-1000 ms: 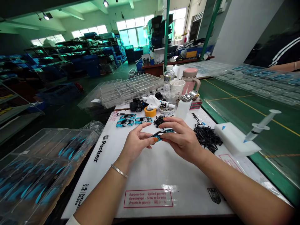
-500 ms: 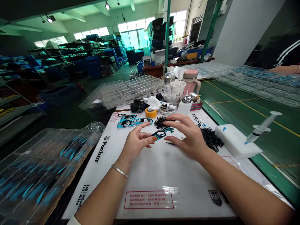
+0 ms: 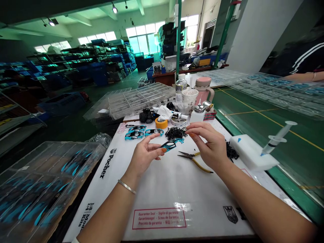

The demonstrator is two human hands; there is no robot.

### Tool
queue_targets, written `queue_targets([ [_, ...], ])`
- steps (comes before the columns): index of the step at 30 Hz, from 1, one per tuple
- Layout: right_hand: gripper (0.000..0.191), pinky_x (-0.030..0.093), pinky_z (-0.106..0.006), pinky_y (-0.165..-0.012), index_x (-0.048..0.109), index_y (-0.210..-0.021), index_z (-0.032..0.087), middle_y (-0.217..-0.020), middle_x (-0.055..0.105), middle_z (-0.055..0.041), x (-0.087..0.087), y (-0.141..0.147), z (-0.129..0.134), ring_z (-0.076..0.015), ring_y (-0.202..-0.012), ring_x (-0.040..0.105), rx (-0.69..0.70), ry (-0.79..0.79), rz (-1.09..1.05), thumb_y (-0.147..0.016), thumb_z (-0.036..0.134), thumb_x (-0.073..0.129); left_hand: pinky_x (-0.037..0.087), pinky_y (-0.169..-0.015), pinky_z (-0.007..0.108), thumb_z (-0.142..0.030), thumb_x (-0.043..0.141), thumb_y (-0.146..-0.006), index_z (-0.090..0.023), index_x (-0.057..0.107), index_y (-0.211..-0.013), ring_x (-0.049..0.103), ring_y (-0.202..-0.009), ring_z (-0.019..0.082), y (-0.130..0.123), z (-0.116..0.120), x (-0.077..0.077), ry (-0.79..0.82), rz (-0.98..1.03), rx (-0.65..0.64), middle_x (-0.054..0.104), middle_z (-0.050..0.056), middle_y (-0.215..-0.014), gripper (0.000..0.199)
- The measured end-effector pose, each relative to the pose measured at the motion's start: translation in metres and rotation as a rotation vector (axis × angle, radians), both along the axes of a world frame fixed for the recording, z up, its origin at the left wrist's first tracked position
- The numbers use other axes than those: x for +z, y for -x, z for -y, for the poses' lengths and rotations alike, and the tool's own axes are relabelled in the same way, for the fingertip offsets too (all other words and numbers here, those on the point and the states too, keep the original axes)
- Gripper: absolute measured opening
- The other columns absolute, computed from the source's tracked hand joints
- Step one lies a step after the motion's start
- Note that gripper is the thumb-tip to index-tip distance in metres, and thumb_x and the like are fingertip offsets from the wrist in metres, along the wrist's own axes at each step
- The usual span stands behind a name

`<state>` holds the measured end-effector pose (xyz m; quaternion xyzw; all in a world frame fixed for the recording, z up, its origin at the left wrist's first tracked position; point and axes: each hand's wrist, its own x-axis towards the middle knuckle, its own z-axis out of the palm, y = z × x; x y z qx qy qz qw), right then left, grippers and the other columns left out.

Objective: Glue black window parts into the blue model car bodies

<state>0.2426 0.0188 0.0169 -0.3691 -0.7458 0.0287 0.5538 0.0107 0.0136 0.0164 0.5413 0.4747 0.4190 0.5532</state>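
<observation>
1. While the left hand (image 3: 143,153) pinches a blue-and-black shell (image 3: 169,145) between thumb and fingers, the right hand (image 3: 211,143) has its fingertips gathered beside a pile of black parts (image 3: 174,133); whether they pinch one, I cannot tell.
2. Work on the held shell seems unfinished; many parts remain just beyond it.
3. Pliers (image 3: 190,156) lie right of it, unheld.
4. Similar shells (image 3: 134,135) rest beyond the left grip.

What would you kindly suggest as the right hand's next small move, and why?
I would probably have the right hand pinch a single piece from the central black pile, because that hand is at the pile's right edge while the left hand holds the blue-and-black car shell. Whether it has a piece pinched now is too small to tell.
</observation>
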Motion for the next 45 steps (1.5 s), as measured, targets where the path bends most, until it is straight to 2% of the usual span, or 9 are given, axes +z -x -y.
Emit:
queue_targets([
  [3,0.017,0.051,-0.036,-0.083,0.067,-0.089,0.021,-0.092,0.069,-0.0033,0.001,-0.001,0.000,-0.0195,-0.093,0.063,-0.014,0.016,-0.037,-0.097,0.018,0.053,0.055,-0.069,0.027,-0.037,0.086,-0.065,-0.020,0.049,-0.136,0.068,-0.082,0.019,0.000,0.001,-0.001,-0.036,-0.034,0.037,0.072,0.007,-0.097,0.082],
  [7,0.008,0.053,-0.030,-0.070,0.066,-0.085,0.021,-0.090,0.068,-0.0022,0.001,-0.001,0.001,-0.0171,-0.084,0.064,-0.035,0.085,-0.124,-0.092,0.021,0.061,0.053,-0.086,0.031,-0.035,0.088,-0.062,-0.024,0.049,-0.137,0.067,-0.098,0.021,0.000,0.003,-0.003,-0.131,-0.081,0.069,0.070,0.007,-0.109,0.085],
  [14,0.005,0.052,-0.027,-0.066,0.064,-0.086,0.021,-0.086,0.067,-0.0004,-0.001,-0.002,0.002,-0.0146,-0.079,0.061,-0.015,0.122,-0.132,-0.091,0.019,0.062,0.054,-0.076,0.027,-0.035,0.087,-0.064,-0.025,0.047,-0.137,0.067,-0.096,0.021,-0.001,0.007,-0.001,-0.154,-0.053,0.063,0.069,0.008,-0.112,0.084],
  [20,0.013,0.054,-0.031,-0.070,0.068,-0.102,0.022,-0.099,0.068,-0.0048,-0.001,0.001,0.003,-0.0182,-0.090,0.062,0.102,0.118,-0.047,-0.093,0.021,0.060,0.054,-0.078,0.028,-0.036,0.087,-0.064,-0.024,0.046,-0.139,0.067,-0.095,0.021,-0.001,0.006,0.001,-0.144,-0.068,0.073,0.069,0.008,-0.112,0.086],
  [25,0.032,0.054,-0.039,-0.091,0.063,-0.122,0.025,-0.119,0.064,-0.0066,-0.004,0.004,0.002,-0.0226,-0.111,0.059,0.174,0.156,0.078,-0.090,0.028,0.066,0.054,-0.079,0.028,-0.036,0.086,-0.066,-0.025,0.046,-0.139,0.067,-0.097,0.021,-0.001,0.006,0.000,-0.153,-0.072,0.064,0.069,0.008,-0.111,0.084],
  [33,0.058,0.047,-0.047,-0.104,0.053,-0.134,0.024,-0.136,0.054,-0.0104,-0.011,0.013,0.003,-0.0276,-0.125,0.050,0.166,0.153,0.166,-0.082,0.031,0.076,0.054,-0.076,0.027,-0.037,0.087,-0.064,-0.024,0.049,-0.137,0.067,-0.097,0.022,-0.002,0.008,0.002,-0.168,-0.105,0.101,0.070,0.009,-0.110,0.084],
  [39,0.018,0.048,-0.051,-0.099,0.069,-0.100,0.025,-0.126,0.059,-0.0080,-0.002,0.016,0.006,-0.0292,-0.124,0.049,0.067,-0.195,0.196,-0.085,0.015,0.068,0.051,-0.088,0.032,-0.038,0.087,-0.064,-0.024,0.048,-0.138,0.067,-0.097,0.022,-0.002,0.007,0.003,-0.129,-0.076,0.084,0.071,0.008,-0.108,0.085],
  [41,0.015,0.049,-0.052,-0.099,0.070,-0.095,0.025,-0.124,0.061,-0.0072,0.000,0.016,0.007,-0.0295,-0.125,0.048,0.066,-0.236,0.244,-0.086,0.014,0.067,0.050,-0.090,0.034,-0.039,0.087,-0.063,-0.023,0.049,-0.137,0.067,-0.097,0.023,-0.002,0.007,0.004,-0.112,-0.078,0.091,0.072,0.008,-0.106,0.085],
  [45,0.014,0.053,-0.050,-0.096,0.071,-0.095,0.024,-0.122,0.062,-0.0075,-0.002,0.019,0.008,-0.0295,-0.126,0.047,0.058,-0.241,0.320,-0.088,0.014,0.064,0.053,-0.081,0.033,-0.040,0.087,-0.062,-0.021,0.050,-0.136,0.069,-0.091,0.024,-0.003,0.005,0.005,-0.066,-0.035,0.060,0.073,0.009,-0.101,0.085],
])
